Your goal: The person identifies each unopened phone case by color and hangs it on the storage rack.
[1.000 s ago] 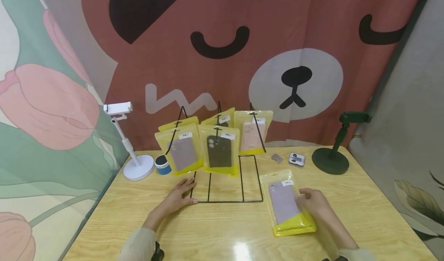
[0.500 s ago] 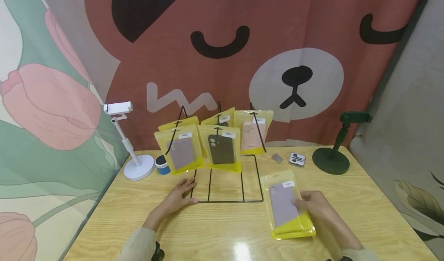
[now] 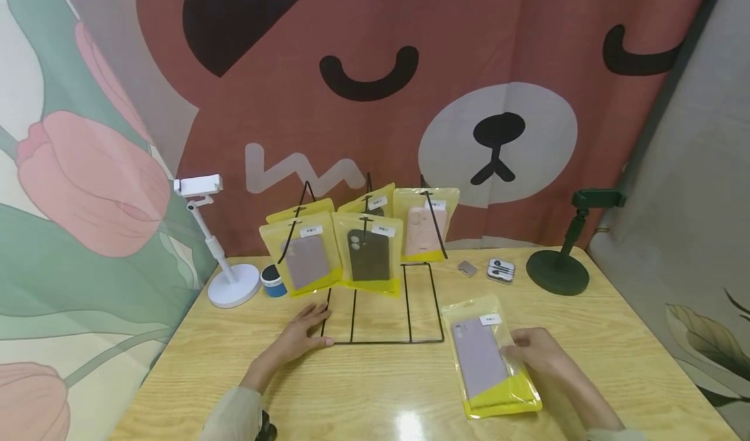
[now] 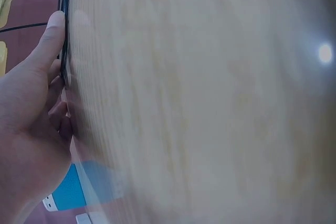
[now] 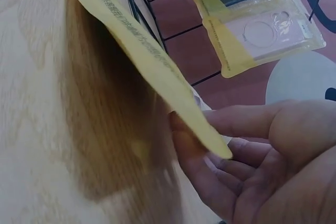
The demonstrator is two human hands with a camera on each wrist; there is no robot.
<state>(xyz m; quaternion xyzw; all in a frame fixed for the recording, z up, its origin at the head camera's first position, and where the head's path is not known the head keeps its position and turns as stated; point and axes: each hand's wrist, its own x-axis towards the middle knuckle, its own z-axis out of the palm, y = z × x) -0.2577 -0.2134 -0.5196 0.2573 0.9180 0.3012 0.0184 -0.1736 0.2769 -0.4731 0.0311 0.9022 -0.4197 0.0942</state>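
Observation:
My right hand (image 3: 539,353) pinches the right edge of a phone case package (image 3: 480,356), a clear and yellow pouch with a lilac case. In the right wrist view the pouch (image 5: 147,66) is edge-on, tilted above the wood, between thumb and fingers. My left hand (image 3: 299,333) holds the front left corner of a black wire display rack (image 3: 383,342). The left wrist view has its thumb along the wire and the other fingers curled, partly hidden. From the rack's hooks hang several similar pouches, among them a black case (image 3: 369,255), a lilac case (image 3: 307,262) and a pink case (image 3: 424,229).
A white stand (image 3: 234,284) and a blue tub (image 3: 273,281) are left of the rack. Behind the held pouch lie a small grey object (image 3: 467,268) and boxed earphones (image 3: 500,270). A dark green stand (image 3: 558,271) is at the right back, before a bear-print curtain (image 3: 375,128).
My right hand and the pouch have come slightly down toward the near edge. The front hanging pouches have swung a little. My left hand keeps its place on the rack.

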